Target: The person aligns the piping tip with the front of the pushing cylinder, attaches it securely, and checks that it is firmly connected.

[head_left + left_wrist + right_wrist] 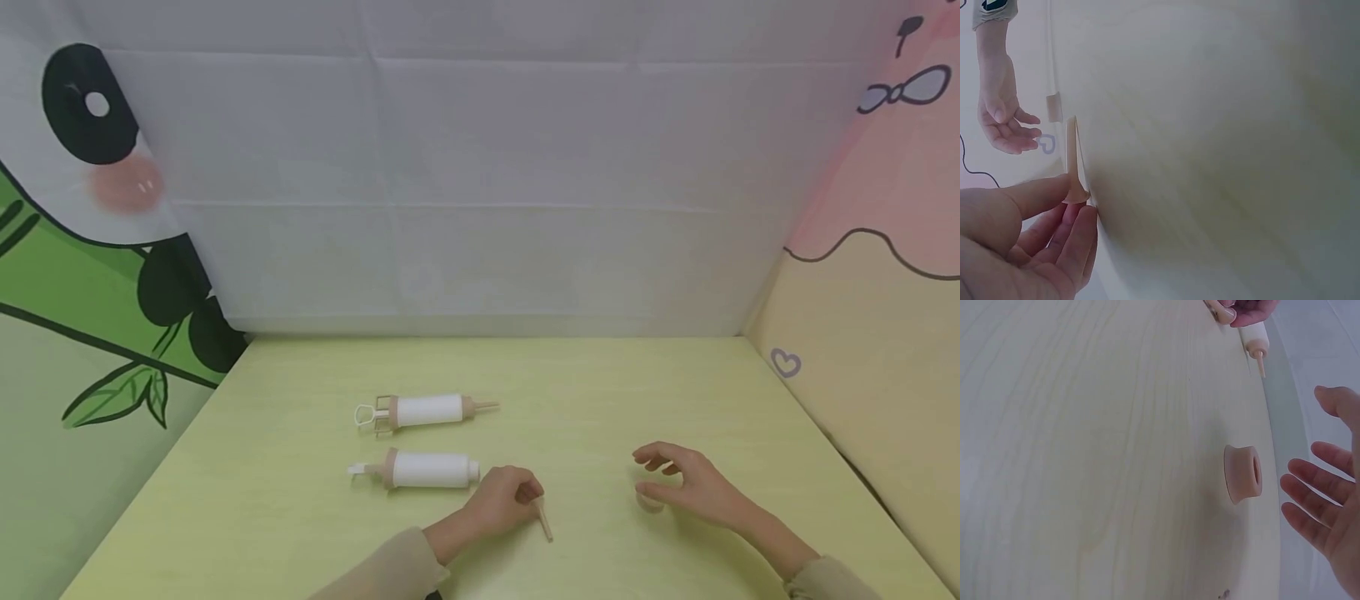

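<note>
Between thumb and fingers, my left hand point(504, 500) pinches a beige nozzle point(545, 523) by its flared base, and its thin tip points away from the palm in the left wrist view. Further right, my right hand point(693, 485) hovers with spread, relaxed fingers, holding nothing. Close under its thumb stands a beige ring-shaped cap point(1243, 474), partly hidden by the hand in the head view. Left of my left hand lies a white syringe-like tube point(431, 470) with a beige collar and a bare white neck.
Behind that tube lies a second white syringe-like tube point(429, 410), with a beige cap and nozzle on its front and a looped white handle. The pale yellow table point(600, 375) meets a white back wall point(480, 208) and printed side panels.
</note>
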`<action>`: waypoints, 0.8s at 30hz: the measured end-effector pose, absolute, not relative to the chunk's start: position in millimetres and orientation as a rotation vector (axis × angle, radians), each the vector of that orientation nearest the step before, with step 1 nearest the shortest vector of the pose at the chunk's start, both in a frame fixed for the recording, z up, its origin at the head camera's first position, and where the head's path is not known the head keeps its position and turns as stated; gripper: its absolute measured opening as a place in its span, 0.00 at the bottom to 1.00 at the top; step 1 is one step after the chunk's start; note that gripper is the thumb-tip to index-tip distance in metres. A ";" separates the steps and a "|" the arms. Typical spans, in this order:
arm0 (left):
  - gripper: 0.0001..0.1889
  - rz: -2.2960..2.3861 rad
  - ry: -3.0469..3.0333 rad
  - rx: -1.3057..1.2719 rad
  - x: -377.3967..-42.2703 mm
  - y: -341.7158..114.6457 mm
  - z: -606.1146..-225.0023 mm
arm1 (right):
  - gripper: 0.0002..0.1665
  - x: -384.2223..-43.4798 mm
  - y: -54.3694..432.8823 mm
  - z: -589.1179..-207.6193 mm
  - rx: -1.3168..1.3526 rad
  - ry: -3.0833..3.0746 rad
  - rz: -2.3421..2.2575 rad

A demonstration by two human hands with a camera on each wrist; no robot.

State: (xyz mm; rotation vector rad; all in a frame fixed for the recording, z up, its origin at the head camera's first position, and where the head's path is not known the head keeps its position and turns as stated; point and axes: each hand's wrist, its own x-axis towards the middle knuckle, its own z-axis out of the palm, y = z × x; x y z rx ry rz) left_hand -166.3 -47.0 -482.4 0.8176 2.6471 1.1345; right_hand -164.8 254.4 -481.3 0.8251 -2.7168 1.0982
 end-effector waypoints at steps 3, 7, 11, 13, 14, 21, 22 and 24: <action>0.03 1.139 2.656 0.827 -166.8 -47.4 -483.5 | 0.20 -164.9 254.9 -482.5 0.831 -2.713 1.101; 0.02 1.135 2.676 0.839 -167.5 -48.1 -484.4 | 0.20 -164.9 255.9 -484.2 0.842 -2.710 1.088; 0.01 1.139 2.714 0.844 -167.8 -48.6 -484.7 | 0.20 -165.1 256.4 -484.4 0.846 -2.717 1.086; 0.02 1.151 2.725 0.843 -168.0 -48.5 -484.5 | 0.20 -165.2 256.5 -484.1 0.838 -2.728 1.099; 0.02 1.157 2.727 0.837 -168.1 -48.4 -484.6 | 0.20 -165.0 256.7 -484.1 0.834 -2.737 1.108; 0.03 1.208 2.719 0.801 -169.8 -46.8 -483.5 | 0.21 -163.9 259.6 -486.9 0.796 -2.835 1.100; 0.04 1.210 2.725 0.799 -170.6 -46.5 -482.8 | 0.20 -164.0 260.1 -487.3 0.791 -2.843 1.094; 0.04 1.210 2.744 0.803 -172.3 -46.2 -480.7 | 0.20 -164.5 261.1 -488.0 0.792 -2.849 1.085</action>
